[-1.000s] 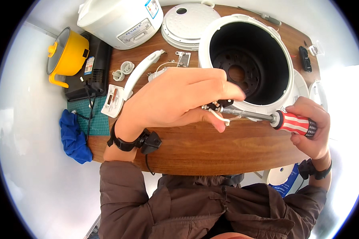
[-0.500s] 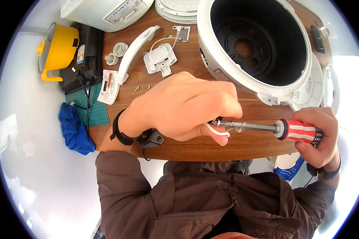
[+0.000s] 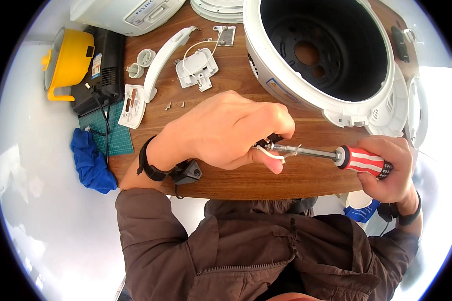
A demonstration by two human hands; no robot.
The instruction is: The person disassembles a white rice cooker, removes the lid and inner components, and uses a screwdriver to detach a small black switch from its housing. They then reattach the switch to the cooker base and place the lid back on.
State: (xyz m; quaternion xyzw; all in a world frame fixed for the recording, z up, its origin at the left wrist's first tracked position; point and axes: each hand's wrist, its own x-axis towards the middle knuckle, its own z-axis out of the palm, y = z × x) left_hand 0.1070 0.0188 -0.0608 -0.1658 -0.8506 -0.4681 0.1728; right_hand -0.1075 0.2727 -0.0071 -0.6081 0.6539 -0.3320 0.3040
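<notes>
Small black part (image 3: pixel 273 138) | hands: left hand (image 3: pixel 226 131) pinching it, right hand (image 3: pixel 390 168) gripping red-striped screwdriver (image 3: pixel 362 161) | shaft directed at part, contact unclear

There are two bare hands (image 3: pixel 217 131), one red-and-white screwdriver (image 3: pixel 364 161), one yellow pot (image 3: pixel 75 57), one blue cloth (image 3: pixel 90 161), one green cutting mat (image 3: pixel 120 136), two round white caps (image 3: pixel 145 58), one curved white handle (image 3: pixel 164 59) and probably three tiny screws (image 3: pixel 183 104).

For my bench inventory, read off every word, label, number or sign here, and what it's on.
White appliance: panel lettering, wording not copied here.
Black box: sticker, too small to read.
White cooker shell: blue-edged label, too small to read.
Blue package: pale print, too small to read.
</notes>
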